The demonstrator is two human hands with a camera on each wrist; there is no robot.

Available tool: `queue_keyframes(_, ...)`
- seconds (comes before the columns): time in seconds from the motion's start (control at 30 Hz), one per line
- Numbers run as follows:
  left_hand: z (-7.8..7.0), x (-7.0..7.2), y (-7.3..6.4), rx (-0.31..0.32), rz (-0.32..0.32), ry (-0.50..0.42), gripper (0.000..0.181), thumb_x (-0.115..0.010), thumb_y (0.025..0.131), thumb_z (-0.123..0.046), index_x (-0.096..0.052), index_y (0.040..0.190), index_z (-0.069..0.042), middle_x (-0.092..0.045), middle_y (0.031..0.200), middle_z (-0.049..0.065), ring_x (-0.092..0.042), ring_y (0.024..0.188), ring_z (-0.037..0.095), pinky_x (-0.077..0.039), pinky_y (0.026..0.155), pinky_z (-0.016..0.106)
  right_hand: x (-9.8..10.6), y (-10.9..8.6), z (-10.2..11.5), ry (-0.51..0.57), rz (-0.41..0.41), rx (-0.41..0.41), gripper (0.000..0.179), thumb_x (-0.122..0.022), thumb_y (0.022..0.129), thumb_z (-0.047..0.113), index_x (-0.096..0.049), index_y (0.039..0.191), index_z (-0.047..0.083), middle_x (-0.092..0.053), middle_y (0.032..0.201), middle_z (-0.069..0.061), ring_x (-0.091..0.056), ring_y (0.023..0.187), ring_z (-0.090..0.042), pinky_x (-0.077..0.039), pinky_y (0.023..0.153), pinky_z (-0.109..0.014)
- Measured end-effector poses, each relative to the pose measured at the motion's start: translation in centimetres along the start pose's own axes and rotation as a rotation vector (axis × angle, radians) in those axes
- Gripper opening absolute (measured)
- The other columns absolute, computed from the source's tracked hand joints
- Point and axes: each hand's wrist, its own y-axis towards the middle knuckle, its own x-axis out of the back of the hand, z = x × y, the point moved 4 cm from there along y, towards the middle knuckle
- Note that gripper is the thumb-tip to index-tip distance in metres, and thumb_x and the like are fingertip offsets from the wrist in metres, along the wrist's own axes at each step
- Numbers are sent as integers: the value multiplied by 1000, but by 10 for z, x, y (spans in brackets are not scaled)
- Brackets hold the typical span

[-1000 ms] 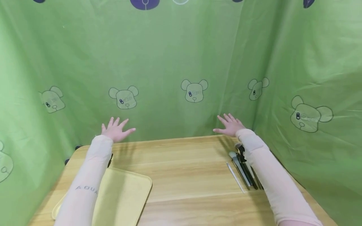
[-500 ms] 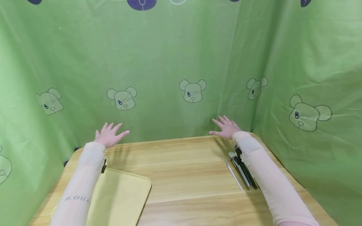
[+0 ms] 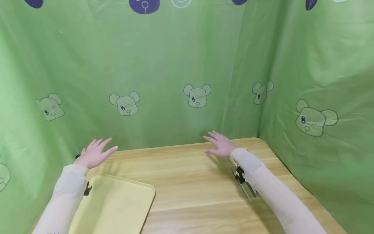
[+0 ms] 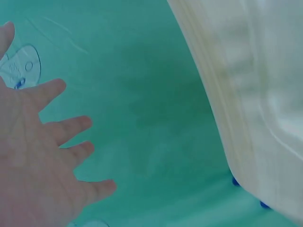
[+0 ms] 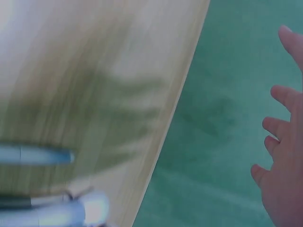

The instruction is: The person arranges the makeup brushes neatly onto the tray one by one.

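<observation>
My left hand [image 3: 94,154] is spread above the back left of the table, beyond a pale yellow tray [image 3: 117,201]. Its fingers stand apart with nothing between them, as the hand [image 4: 33,151] also shows in the left wrist view. Over the back right hovers my right hand [image 3: 220,145], fingers extended and holding nothing. Below the right forearm lie several slim tools, partly hidden by the sleeve and wrist mount. Among them are a thin whitish stick [image 3: 243,189] and, in the right wrist view, a blurred pale-headed tool [image 5: 61,215] with a slender pen-like one [image 5: 38,155].
The wooden table [image 3: 181,182] ends at a green curtain [image 3: 163,65] with bear-head prints, which encloses the back and sides. Black mounts [image 3: 240,175] sit under the wrists. Dark blue knobs [image 4: 236,181] show by the table edge in the left wrist view.
Both hands have drawn back toward me and to the left, the left one farther. More of the tray's far corner shows, while the right sleeve covers more of the slim tools.
</observation>
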Motion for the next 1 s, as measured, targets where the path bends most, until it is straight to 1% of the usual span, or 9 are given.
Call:
queue_keyframes(0.13, 20, -1, -19, -12, -24, 11, 82, -30, 96, -65, -23, 155, -9, -18, 154, 34, -12, 139, 59, -10, 100, 84, -12, 2, 20, -39, -9, 23, 75, -45, 93, 63, -31, 153, 21, -24, 161, -12, -16, 150, -35, -7, 120, -63)
queue_keyframes(0.27, 39, -4, -40, -44, -58, 24, 77, -35, 99, -57, -31, 150, 0, -30, 149, 35, -23, 133, 62, -21, 99, 81, -24, 5, 46, -62, -1, 57, 74, -42, 93, 64, -30, 153, 23, -27, 160, -9, -18, 150, -33, -4, 119, -64)
queue_keyframes(0.37, 55, -10, -55, -44, -54, 27, 74, -35, 100, -53, -37, 145, 6, -37, 144, 36, -30, 128, 63, -27, 98, 78, -34, 6, 69, -58, 21, 101, 73, -41, 93, 65, -31, 153, 24, -28, 160, -7, -18, 151, -31, -5, 120, -63)
queue_keyframes(0.47, 71, -18, -67, -9, -13, 0, 75, -32, 101, -52, -38, 143, 9, -38, 142, 38, -34, 125, 63, -33, 95, 76, -43, 7, 93, -47, 41, 161, 72, -41, 94, 64, -32, 153, 24, -30, 159, -7, -19, 151, -29, -10, 121, -61)
queue_keyframes(0.63, 92, -29, -81, 64, 81, -68, 80, -25, 102, -53, -30, 144, 15, -33, 143, 41, -33, 125, 65, -35, 93, 75, -56, 5, 130, 9, 88, 269, 70, -43, 95, 59, -32, 153, 21, -32, 158, -9, -25, 148, -32, -19, 122, -53)
queue_keyframes(0.7, 98, -34, -84, 93, 122, -92, 83, -23, 101, -55, -27, 144, 16, -30, 143, 42, -32, 124, 66, -35, 93, 75, -62, 4, 142, 28, 108, 289, 69, -45, 95, 58, -32, 153, 21, -33, 158, -8, -28, 147, -31, -23, 122, -50)
queue_keyframes(0.83, 107, -40, -89, 153, 190, -125, 88, -19, 100, -58, -22, 145, 17, -24, 145, 43, -28, 126, 67, -35, 93, 76, -71, 1, 162, 74, 134, 297, 68, -48, 95, 56, -36, 151, 19, -39, 154, -8, -38, 142, -27, -31, 119, -46)
queue_keyframes(0.93, 114, -44, -93, 181, 214, -143, 89, -17, 100, -60, -22, 144, 18, -24, 145, 42, -27, 127, 66, -34, 94, 76, -79, -1, 177, 116, 140, 295, 62, -51, 94, 54, -48, 142, 15, -52, 140, -6, -51, 129, -22, -42, 111, -38)
queue_keyframes(1.0, 119, -46, -95, 189, 217, -149, 89, -17, 100, -59, -27, 143, 18, -27, 144, 42, -30, 126, 65, -36, 95, 74, -84, -2, 188, 144, 140, 302, 51, -52, 94, 53, -58, 128, 14, -61, 119, -2, -59, 108, -14, -51, 97, -29)
